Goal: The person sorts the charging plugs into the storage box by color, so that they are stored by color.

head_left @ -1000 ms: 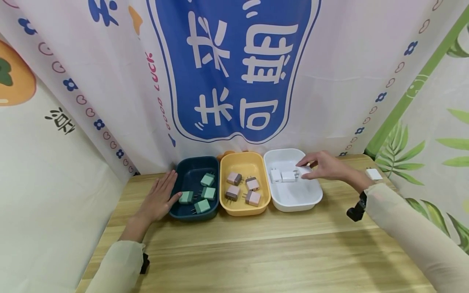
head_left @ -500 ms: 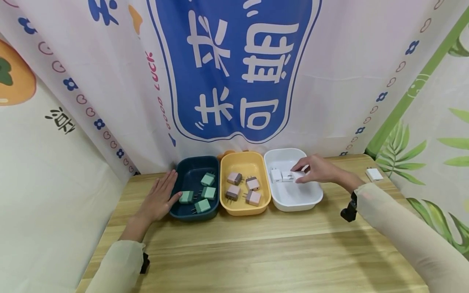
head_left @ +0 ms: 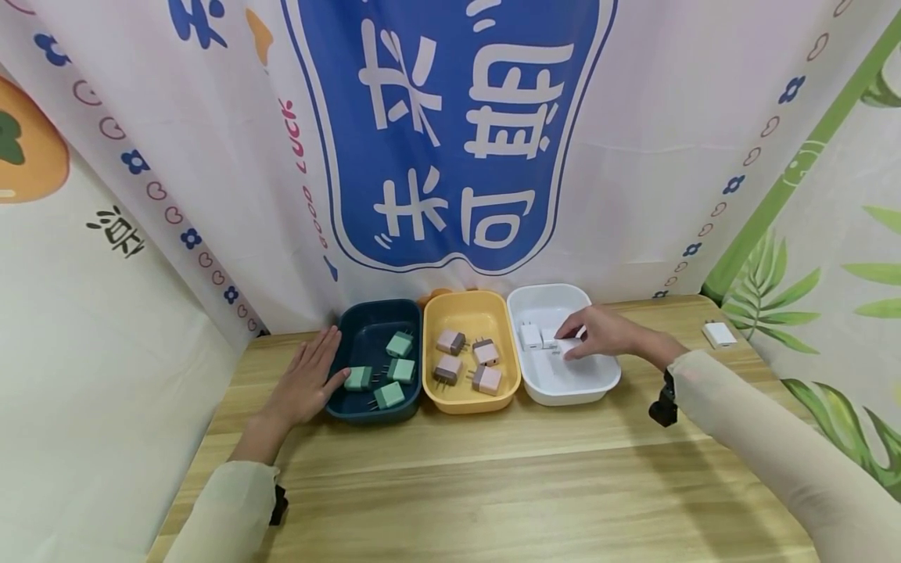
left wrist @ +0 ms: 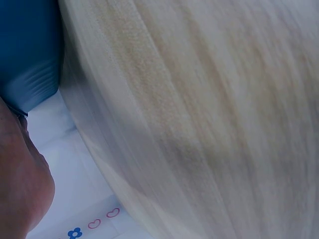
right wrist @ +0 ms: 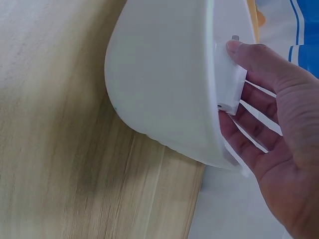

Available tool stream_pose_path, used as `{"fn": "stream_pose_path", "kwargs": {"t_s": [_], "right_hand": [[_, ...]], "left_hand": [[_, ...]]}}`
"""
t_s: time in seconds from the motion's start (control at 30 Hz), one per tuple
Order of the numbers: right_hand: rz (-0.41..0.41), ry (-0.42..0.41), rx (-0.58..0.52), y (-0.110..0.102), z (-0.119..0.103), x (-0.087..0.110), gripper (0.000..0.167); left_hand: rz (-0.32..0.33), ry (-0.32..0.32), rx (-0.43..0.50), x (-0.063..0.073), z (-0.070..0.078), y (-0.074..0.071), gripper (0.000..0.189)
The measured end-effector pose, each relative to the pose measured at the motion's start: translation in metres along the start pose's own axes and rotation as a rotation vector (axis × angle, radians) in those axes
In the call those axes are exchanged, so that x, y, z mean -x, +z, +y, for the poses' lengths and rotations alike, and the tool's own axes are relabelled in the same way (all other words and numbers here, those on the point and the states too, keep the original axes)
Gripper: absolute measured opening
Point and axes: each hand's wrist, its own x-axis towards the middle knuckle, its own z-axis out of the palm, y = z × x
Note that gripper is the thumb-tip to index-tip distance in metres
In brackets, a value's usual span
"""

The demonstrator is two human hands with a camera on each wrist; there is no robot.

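Note:
My right hand (head_left: 607,332) reaches over the white bin (head_left: 573,387) and pinches a white plug-in charger (right wrist: 228,82) between thumb and fingers, inside the bin. Two more white chargers (head_left: 530,337) lie to its left in the same bin; one is partly hidden by the held charger. My left hand (head_left: 304,381) rests with straight fingers against the left rim of the dark blue bin (head_left: 362,313), its thumb over the edge near a green charger (head_left: 357,378). Several green chargers lie in that bin.
Between the two bins stands a yellow bin (head_left: 472,403) holding several pink-and-grey chargers (head_left: 486,381). Another white charger (head_left: 719,335) lies on the wooden table (head_left: 479,493) at the far right. A printed curtain (head_left: 633,195) hangs right behind the bins.
My right hand has moved left and slightly nearer within the white bin, carrying the white charger toward the others there. The left hand has stayed still.

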Motion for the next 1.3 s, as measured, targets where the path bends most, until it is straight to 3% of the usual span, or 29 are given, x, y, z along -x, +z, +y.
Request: {"fn": "stream_pose_path", "kwargs": {"t_s": [0.47, 0.87, 1.3], "right_hand": [[-0.069, -0.007, 0.046, 0.009, 0.003, -0.006, 0.031], [-0.088, 0.015, 0.054, 0.013, 0.0, -0.008, 0.032], [-0.017, 0.027, 0.031, 0.007, -0.002, -0.003, 0.036]], "left_hand": [[0.027, 0.024, 0.024, 0.002, -0.002, 0.003, 0.078], [-0.018, -0.011, -0.007, 0.001, 0.001, -0.001, 0.078], [-0.003, -0.006, 0.003, 0.0, -0.001, 0.0, 0.078]]}}
